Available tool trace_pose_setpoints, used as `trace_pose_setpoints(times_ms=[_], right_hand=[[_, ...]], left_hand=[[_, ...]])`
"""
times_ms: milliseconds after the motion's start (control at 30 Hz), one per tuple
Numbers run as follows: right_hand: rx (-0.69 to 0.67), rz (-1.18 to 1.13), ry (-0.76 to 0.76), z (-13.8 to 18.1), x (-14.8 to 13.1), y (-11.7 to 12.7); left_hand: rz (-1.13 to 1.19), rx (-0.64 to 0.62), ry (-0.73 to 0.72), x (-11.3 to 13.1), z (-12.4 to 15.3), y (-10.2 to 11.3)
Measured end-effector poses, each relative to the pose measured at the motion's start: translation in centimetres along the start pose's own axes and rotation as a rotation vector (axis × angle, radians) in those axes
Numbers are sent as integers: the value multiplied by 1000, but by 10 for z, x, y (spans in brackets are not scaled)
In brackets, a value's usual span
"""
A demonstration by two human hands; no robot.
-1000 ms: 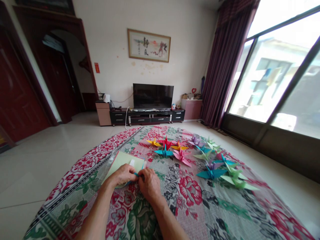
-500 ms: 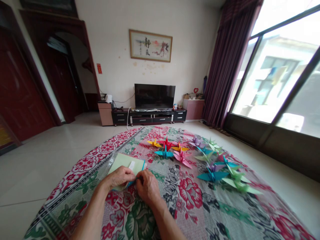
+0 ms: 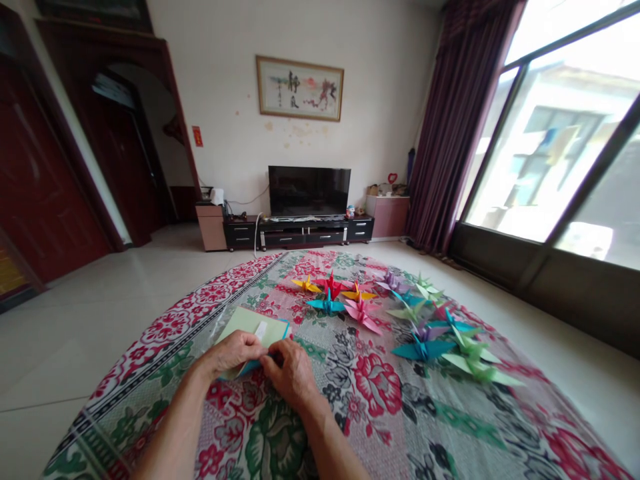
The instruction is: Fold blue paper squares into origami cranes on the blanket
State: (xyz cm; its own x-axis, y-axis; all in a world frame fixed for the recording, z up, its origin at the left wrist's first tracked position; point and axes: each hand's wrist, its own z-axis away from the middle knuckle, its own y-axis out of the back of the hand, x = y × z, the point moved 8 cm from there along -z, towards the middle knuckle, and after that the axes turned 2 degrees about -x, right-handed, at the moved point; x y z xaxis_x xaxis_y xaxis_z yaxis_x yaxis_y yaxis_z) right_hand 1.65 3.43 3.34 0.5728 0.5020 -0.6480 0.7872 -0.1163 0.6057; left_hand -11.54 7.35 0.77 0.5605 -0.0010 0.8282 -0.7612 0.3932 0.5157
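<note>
My left hand [image 3: 235, 351] and my right hand [image 3: 291, 372] meet over a floral cloth [image 3: 380, 400], both pinched on a small piece of blue paper [image 3: 250, 366] that is mostly hidden under the fingers. Just beyond them lies a clear packet of coloured paper [image 3: 250, 325] with a pale green sheet on top. Several folded paper cranes [image 3: 400, 317] in yellow, red, blue, pink, purple and green stand on the cloth to the right and further away.
The cloth lies on a pale tiled floor [image 3: 75, 320]. A television [image 3: 309, 191] on a low black cabinet stands at the far wall. Large windows [image 3: 565, 147] with purple curtains are at the right, dark wooden doors [image 3: 45, 167] at the left.
My hands stay together on the blue paper, with the fingers shifting slightly. The view has drifted a little; the paper packet now shows more of its blue edge.
</note>
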Motion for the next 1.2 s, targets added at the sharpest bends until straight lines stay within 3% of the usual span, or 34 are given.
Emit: trace_pose_setpoints(times_ms=[333, 533, 733, 933, 1200], right_hand=[[25, 10, 31, 1, 1, -1], [62, -95, 9, -1, 3, 4], [115, -249, 14, -4, 11, 10], [152, -397, -74, -5, 21, 10], [149, -380, -149, -6, 22, 7]], left_hand=[[17, -29, 15, 3, 4, -4], [82, -104, 16, 12, 9, -8], [69, -11, 51, 7, 6, -1], [105, 117, -42, 8, 2, 10], [184, 109, -47, 3, 0, 10]])
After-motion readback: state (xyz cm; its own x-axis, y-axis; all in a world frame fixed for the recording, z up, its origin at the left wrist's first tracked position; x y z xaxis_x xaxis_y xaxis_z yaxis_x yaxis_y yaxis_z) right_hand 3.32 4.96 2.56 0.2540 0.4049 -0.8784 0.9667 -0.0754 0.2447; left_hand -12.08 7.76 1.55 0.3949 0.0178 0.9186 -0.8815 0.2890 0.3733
